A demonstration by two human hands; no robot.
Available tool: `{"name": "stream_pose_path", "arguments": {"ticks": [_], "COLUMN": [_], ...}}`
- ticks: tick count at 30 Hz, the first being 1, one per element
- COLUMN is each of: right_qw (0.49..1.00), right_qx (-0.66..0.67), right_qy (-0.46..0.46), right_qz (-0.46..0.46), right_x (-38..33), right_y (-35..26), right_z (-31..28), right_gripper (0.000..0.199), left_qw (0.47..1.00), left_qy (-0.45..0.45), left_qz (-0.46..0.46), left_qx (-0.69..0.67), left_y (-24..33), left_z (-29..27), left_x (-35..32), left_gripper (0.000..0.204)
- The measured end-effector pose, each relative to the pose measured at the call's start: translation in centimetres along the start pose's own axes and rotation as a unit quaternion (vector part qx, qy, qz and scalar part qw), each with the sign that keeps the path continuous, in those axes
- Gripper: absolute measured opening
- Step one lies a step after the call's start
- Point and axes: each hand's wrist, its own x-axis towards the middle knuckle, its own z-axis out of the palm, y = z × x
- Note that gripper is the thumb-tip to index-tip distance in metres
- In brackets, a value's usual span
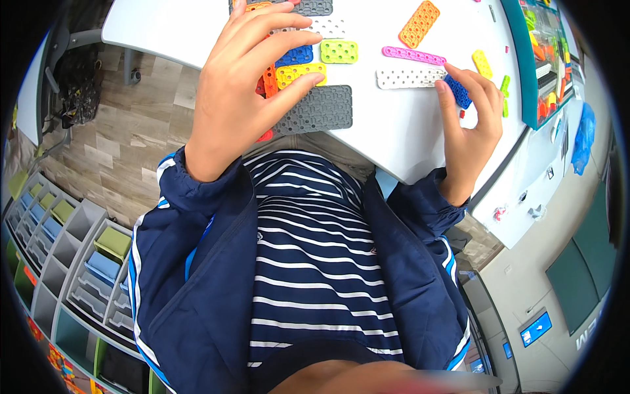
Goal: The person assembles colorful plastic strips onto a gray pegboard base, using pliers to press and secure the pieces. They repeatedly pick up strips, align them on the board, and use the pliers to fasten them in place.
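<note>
My left hand (246, 82) hovers palm-down with its fingers spread and holds nothing. Beneath and beside it is a group of perforated building plates: a blue plate (294, 56), a yellow one (301, 75), a lime green one (339, 52) and a large dark grey one (319, 108). Farther right, the thumb and index finger of my right hand (476, 125) close across the right end of a long white perforated strip (408, 79). A small blue piece (458, 92) shows in the gap between that thumb and finger.
Beyond the strip lie a pink strip (413, 56) and an orange plate (419, 24). On the right are a yellow piece (482, 64), a green piece (504, 96) and a teal-edged box (525, 79) of coloured parts. The white table (400, 144) ends near my body.
</note>
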Motion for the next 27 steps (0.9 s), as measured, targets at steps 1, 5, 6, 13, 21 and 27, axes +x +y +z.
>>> {"name": "stream_pose_path", "arguments": {"ticks": [1, 5, 6, 13, 21, 27], "right_qw": [1.0, 0.992, 0.988, 0.982, 0.98, 0.983], "right_qx": [-0.012, 0.062, 0.067, 0.078, 0.095, 0.077], "right_qy": [-0.015, -0.076, -0.09, -0.121, -0.137, -0.12], "right_qz": [-0.001, -0.079, -0.107, -0.12, -0.108, -0.115], "right_x": [-0.1, -0.8, -0.9, -0.3, -0.1, -0.4], "right_y": [-0.5, -3.0, -3.6, -5.1, -5.7, -5.5], "right_z": [0.0, 1.9, 2.5, 4.1, 4.1, 4.2], "right_gripper": [0.025, 0.038, 0.041, 0.044, 0.043, 0.043], "left_qw": [1.0, 1.0, 1.0, 0.995, 0.878, 0.853], "left_qy": [-0.004, -0.023, -0.024, -0.002, 0.001, -0.009], "left_qz": [0.002, 0.005, -0.006, -0.1, -0.408, -0.405], "left_qx": [0.0, -0.006, -0.011, -0.005, -0.25, -0.328], "left_y": [0.1, 0.7, 0.9, 0.6, -1.1, -0.9], "left_z": [-0.1, -1.5, -2.0, -5.2, -4.5, -3.7], "left_x": [0.0, -0.6, -0.9, -3.1, -4.7, -4.4], "left_gripper": [0.043, 0.075, 0.074, 0.076, 0.017, 0.016]}}
